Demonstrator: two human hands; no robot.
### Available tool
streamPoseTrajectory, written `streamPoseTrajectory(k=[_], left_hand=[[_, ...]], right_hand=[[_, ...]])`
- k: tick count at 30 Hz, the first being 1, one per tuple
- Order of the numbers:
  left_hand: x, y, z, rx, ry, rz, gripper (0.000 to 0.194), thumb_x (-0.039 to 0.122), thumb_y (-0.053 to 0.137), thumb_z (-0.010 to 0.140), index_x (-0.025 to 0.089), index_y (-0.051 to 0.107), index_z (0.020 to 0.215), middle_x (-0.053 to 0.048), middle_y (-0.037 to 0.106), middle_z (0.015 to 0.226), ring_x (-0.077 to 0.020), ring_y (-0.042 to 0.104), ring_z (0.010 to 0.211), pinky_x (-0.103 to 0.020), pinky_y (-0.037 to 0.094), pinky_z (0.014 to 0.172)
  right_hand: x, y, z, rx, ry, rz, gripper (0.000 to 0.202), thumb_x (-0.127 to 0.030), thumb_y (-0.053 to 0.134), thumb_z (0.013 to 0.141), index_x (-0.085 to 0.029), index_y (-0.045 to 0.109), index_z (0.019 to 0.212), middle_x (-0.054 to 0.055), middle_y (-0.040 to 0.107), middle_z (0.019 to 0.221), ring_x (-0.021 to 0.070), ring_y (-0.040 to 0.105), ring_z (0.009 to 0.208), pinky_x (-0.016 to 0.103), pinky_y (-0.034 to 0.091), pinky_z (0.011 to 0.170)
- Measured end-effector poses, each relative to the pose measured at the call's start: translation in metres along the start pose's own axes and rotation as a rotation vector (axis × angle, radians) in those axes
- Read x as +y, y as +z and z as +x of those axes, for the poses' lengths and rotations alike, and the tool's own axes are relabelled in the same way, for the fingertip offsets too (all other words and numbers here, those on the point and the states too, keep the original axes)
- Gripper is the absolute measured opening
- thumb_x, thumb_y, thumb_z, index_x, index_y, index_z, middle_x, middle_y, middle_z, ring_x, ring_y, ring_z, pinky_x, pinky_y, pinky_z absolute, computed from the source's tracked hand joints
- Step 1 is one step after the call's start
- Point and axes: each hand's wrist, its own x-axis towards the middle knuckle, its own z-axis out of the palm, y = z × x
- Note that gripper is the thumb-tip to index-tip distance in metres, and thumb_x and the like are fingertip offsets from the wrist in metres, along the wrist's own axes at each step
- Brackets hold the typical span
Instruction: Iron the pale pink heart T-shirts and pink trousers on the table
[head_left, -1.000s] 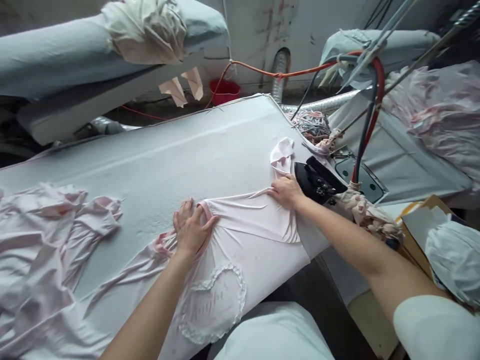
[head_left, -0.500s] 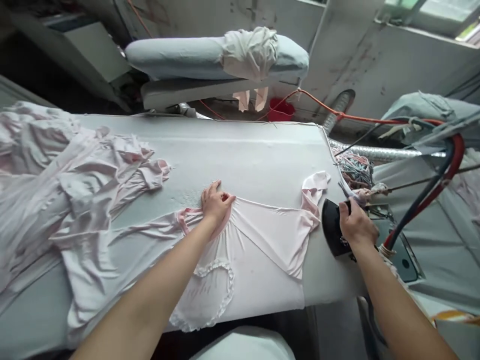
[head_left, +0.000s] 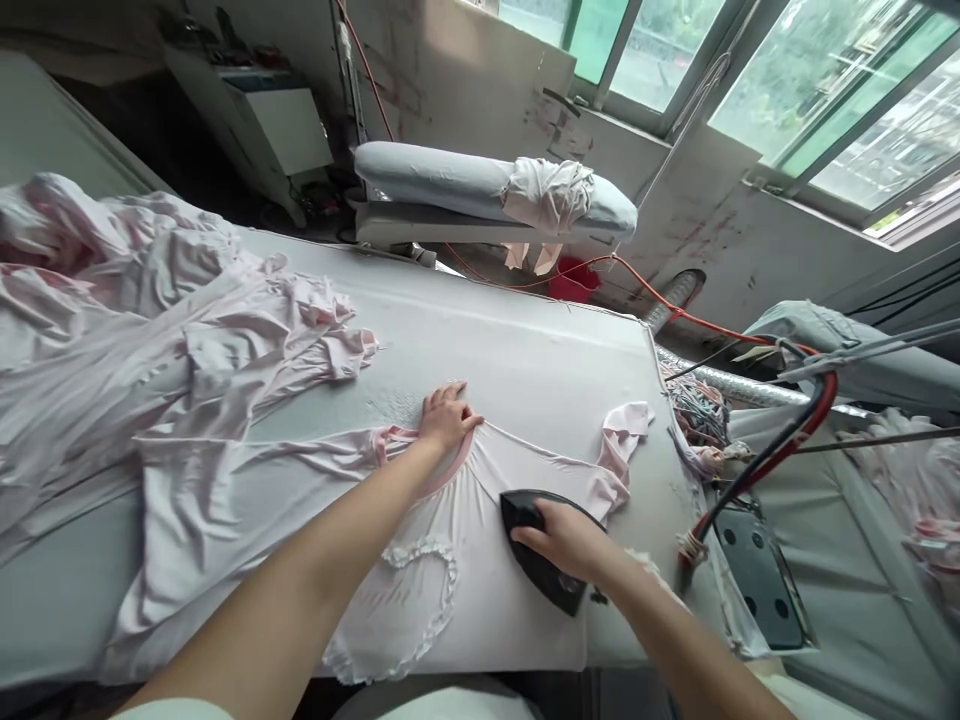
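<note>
A pale pink top (head_left: 480, 590) lies spread on the padded ironing table (head_left: 480, 315), its darker pink neckband, a sleeve and a heart-shaped ruffle (head_left: 450, 575) with lettering inside facing up. At the shoulder beside the neckband, my left hand (head_left: 448, 415) pinches the fabric between thumb and finger, the other fingers resting on the table. My right hand (head_left: 562, 535) is wrapped round the handle of a black iron (head_left: 551, 590). The iron sits over the upper body of the top, right of the ruffle, its tip towards the neckline. Its soleplate is hidden.
Crumpled pink garments (head_left: 187, 300) are heaped on the left. A padded sleeve board (head_left: 435, 175) with a draped cloth stands behind the table, near a red bucket (head_left: 574, 280). Red and black hoses (head_left: 795, 450) hang at the right above a dark iron rest (head_left: 761, 575).
The iron in my right hand has moved left from beyond the table's right end onto the top. My left hand keeps its pinch at the shoulder. The view has tilted up, showing more window.
</note>
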Motion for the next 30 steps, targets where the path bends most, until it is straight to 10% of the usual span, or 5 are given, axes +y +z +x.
streamPoseTrajectory(k=[6, 12, 21, 25, 30], left_hand=[[-0.065, -0.06, -0.026, 0.051, 0.105, -0.024, 0.022, 0.037, 0.063, 0.095, 0.022, 0.078, 0.089, -0.006, 0.077, 0.109, -0.0239, 0.066, 0.11, -0.041, 0.044, 0.107], [-0.163, -0.103, -0.08, 0.027, 0.08, -0.017, 0.02, 0.039, 0.073, 0.083, 0.025, 0.079, 0.095, -0.009, 0.07, 0.129, -0.0341, 0.058, 0.125, -0.05, 0.043, 0.108], [-0.184, -0.103, -0.059, -0.194, -0.105, -0.07, 0.038, 0.059, 0.052, 0.094, 0.026, 0.071, 0.093, -0.003, 0.077, 0.096, -0.0237, 0.069, 0.086, -0.03, 0.04, 0.067], [-0.185, -0.109, -0.048, -0.202, -0.206, 0.037, 0.052, 0.075, 0.057, 0.085, 0.025, 0.071, 0.085, -0.005, 0.076, 0.087, -0.0252, 0.068, 0.086, -0.03, 0.035, 0.063], [-0.167, -0.105, -0.047, -0.217, -0.276, 0.126, 0.053, 0.074, 0.055, 0.088, 0.024, 0.071, 0.086, -0.007, 0.077, 0.089, -0.0267, 0.069, 0.084, -0.032, 0.027, 0.058]], right_hand=[[-0.077, -0.006, 0.119, 0.161, -0.003, -0.014, 0.037, -0.052, 0.058, 0.093, -0.021, 0.071, 0.109, 0.012, 0.077, 0.104, 0.0269, 0.07, 0.092, 0.03, 0.045, 0.073], [-0.075, -0.032, 0.145, 0.225, 0.107, 0.041, 0.037, -0.051, 0.059, 0.094, -0.019, 0.071, 0.107, 0.011, 0.077, 0.097, 0.0226, 0.069, 0.083, 0.027, 0.041, 0.065], [-0.121, -0.009, 0.149, 0.009, -0.024, -0.048, 0.028, -0.049, 0.072, 0.084, -0.021, 0.073, 0.089, 0.003, 0.074, 0.082, 0.0167, 0.064, 0.07, 0.024, 0.039, 0.06], [-0.144, 0.003, 0.151, 0.153, -0.011, -0.009, 0.031, -0.05, 0.063, 0.09, -0.021, 0.073, 0.097, 0.003, 0.074, 0.085, 0.0172, 0.064, 0.073, 0.025, 0.04, 0.061], [-0.164, 0.028, 0.13, -0.095, -0.218, -0.2, 0.032, -0.054, 0.074, 0.082, -0.022, 0.073, 0.087, 0.003, 0.073, 0.079, 0.0196, 0.066, 0.074, 0.027, 0.043, 0.066]])
